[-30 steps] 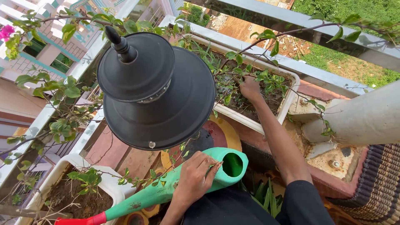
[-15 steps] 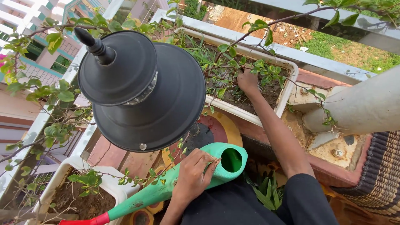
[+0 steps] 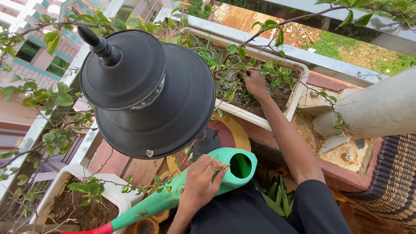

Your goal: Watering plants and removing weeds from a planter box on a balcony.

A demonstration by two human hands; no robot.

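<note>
home balcony | railing (image 3: 303, 19) | soil-filled planter (image 3: 299, 93) | lamp (image 3: 147, 93)

The big black lamp (image 3: 147, 93) fills the space left of the long white planter (image 3: 299, 93). Thin leafy branches (image 3: 277, 32) cross above the planter. Right of it stands a thick grey pipe (image 3: 372, 110).

We see the view slide a little: the black lamp (image 3: 147, 93) sits further left than a second ago, and our right hand (image 3: 255, 83) (among the leaves) has crept slightly further up into the white planter (image 3: 299, 93).
</note>
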